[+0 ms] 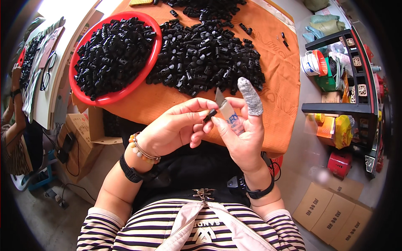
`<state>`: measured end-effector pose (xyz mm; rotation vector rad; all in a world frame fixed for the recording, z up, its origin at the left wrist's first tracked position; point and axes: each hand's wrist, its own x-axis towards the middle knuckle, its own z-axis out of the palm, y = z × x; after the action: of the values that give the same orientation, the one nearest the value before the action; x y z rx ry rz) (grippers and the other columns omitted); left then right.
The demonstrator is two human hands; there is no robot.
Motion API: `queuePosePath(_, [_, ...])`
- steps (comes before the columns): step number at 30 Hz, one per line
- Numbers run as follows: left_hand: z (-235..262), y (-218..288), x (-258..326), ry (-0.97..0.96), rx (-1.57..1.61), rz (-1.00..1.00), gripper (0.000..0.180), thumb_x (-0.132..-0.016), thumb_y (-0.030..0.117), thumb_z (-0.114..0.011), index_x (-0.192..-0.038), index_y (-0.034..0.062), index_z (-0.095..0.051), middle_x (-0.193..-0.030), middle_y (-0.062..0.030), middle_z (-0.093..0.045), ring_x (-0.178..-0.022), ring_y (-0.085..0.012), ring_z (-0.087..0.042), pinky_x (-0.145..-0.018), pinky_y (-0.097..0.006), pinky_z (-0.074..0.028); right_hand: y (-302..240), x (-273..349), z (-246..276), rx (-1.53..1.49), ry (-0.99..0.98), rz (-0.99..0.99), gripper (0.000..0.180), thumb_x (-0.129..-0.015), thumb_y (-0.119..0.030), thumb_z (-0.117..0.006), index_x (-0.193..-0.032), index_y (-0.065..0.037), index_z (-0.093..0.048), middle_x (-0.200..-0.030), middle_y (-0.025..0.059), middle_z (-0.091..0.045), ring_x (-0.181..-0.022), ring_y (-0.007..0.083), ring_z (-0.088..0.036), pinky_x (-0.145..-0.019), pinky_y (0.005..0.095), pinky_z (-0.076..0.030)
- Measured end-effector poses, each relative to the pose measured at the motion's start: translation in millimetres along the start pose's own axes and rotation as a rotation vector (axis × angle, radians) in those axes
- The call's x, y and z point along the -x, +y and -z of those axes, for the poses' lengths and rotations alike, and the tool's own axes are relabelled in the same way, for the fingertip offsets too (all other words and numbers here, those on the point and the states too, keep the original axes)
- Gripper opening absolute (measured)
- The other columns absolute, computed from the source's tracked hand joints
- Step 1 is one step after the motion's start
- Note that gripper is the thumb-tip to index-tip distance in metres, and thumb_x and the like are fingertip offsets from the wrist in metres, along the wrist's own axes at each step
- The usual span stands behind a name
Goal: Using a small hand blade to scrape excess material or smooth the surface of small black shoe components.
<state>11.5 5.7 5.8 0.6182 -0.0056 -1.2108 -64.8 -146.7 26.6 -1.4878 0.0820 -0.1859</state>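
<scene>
Between the thumb and fingertips of my left hand (pixel 167 127) is a small black plastic fitting (pixel 210 115), held over the near edge of the table. My right hand (pixel 245 144) grips a small knife (pixel 228 113) with a pointed metal blade and a pale wrapped handle with blue print. The blade points up and away, beside the fitting. A grey knitted finger sleeve (pixel 251 98) covers my raised right index finger. Just beyond both hands spreads a large heap of similar black fittings (pixel 205 56). More of them fill a red round basin (pixel 158 39) at the left.
An orange cloth (pixel 276 113) covers the table, with a few loose fittings (pixel 285 43) at its far right. A dark shelf (pixel 335 108) with bags and tubs stands at the right. Flattened cardboard (pixel 331 213) lies below it. Cardboard boxes (pixel 77 129) sit at the left.
</scene>
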Motion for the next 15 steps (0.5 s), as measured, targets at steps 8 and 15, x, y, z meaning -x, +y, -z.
queuePosePath(8, [4,5,4,-0.063,0.12,-0.111,0.032,-0.093,0.018,-0.046,-0.122,0.0056,-0.044,-0.082,-0.0015,-0.052,-0.061,-0.0061,-0.048,-0.053,-0.02,-0.041,6,7,12,0.109,-0.046,0.061,0.056,-0.08,-0.015,-0.068,-0.127,0.001,-0.043,-0.068,-0.0026,-0.048,-0.059,0.0005,-0.041,-0.052,0.0143,-0.032])
queuePosePath(15, [-2,1,5,0.026,0.091,-0.118,0.04,-0.091,0.019,-0.05,-0.127,0.0071,-0.037,-0.064,0.0015,-0.046,-0.053,-0.0053,-0.04,-0.049,-0.021,-0.034,9,9,3,0.095,-0.021,-0.058,0.045,-0.08,-0.006,-0.064,-0.121,0.0,-0.046,-0.068,-0.0029,-0.049,-0.06,0.0002,-0.044,-0.053,0.0148,-0.036])
